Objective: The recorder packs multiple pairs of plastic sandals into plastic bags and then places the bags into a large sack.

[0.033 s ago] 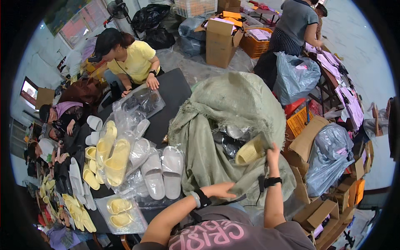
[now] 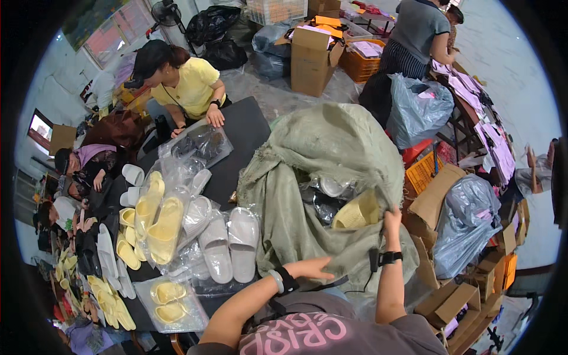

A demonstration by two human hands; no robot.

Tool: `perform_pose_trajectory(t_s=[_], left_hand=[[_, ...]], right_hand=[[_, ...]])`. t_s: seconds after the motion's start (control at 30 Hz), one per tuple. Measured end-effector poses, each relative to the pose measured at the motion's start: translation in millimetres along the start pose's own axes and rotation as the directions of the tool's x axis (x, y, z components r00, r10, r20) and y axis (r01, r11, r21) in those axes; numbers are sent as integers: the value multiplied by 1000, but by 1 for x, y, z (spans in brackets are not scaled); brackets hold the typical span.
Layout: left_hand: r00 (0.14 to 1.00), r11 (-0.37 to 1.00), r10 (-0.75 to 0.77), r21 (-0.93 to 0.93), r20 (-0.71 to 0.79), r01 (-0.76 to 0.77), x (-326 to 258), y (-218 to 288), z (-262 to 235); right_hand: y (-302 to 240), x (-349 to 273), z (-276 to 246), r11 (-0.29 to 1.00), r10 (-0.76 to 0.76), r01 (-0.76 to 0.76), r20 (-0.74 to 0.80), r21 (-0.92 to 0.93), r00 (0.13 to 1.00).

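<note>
A large grey-green woven sack (image 2: 331, 133) stands in front of me, its mouth turned toward me. My right hand (image 2: 391, 223) is closed on the right edge of its mouth. Stretched out and holding nothing, the fingers of my left hand (image 2: 310, 269) lie at the sack's lower front; whether they press on it I cannot tell. Inside the mouth, a yellow slipper (image 2: 358, 210) rests beside dark plastic-wrapped slippers (image 2: 324, 207) and a pale grey one (image 2: 335, 186). Left of the sack, wrapped grey slippers (image 2: 244, 242) and yellow slippers (image 2: 165, 231) lie on the dark table (image 2: 251, 118).
Across the table a person in yellow (image 2: 192, 83) has both hands near a bagged dark pair. Open cardboard boxes (image 2: 458, 310) and a grey plastic bag (image 2: 464, 225) crowd my right. Another bagged yellow pair (image 2: 170, 302) lies at the table's near side. Co-workers stand farther off.
My right hand has shifted slightly down and to the right, drawing the sack's edge aside. More of the yellow slipper now shows. My left hand has barely moved.
</note>
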State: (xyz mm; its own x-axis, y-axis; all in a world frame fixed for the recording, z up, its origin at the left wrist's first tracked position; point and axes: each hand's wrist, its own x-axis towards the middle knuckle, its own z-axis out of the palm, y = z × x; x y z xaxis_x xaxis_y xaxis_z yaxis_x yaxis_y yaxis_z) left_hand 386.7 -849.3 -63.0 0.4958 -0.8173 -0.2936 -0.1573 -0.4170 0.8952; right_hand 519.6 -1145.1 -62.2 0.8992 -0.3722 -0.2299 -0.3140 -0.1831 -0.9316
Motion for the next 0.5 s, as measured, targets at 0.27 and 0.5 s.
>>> perform_pose_trajectory(t_s=[0.27, 0.5], left_hand=[[761, 923, -210, -381, -614, -52, 36, 9, -66], [814, 954, -101, 176, -572, 242, 81, 4, -151]], right_hand=[[-3, -35, -28, 889, 230, -287, 195, 357, 954], [-15, -54, -23, 949, 62, -162, 344, 269, 937]])
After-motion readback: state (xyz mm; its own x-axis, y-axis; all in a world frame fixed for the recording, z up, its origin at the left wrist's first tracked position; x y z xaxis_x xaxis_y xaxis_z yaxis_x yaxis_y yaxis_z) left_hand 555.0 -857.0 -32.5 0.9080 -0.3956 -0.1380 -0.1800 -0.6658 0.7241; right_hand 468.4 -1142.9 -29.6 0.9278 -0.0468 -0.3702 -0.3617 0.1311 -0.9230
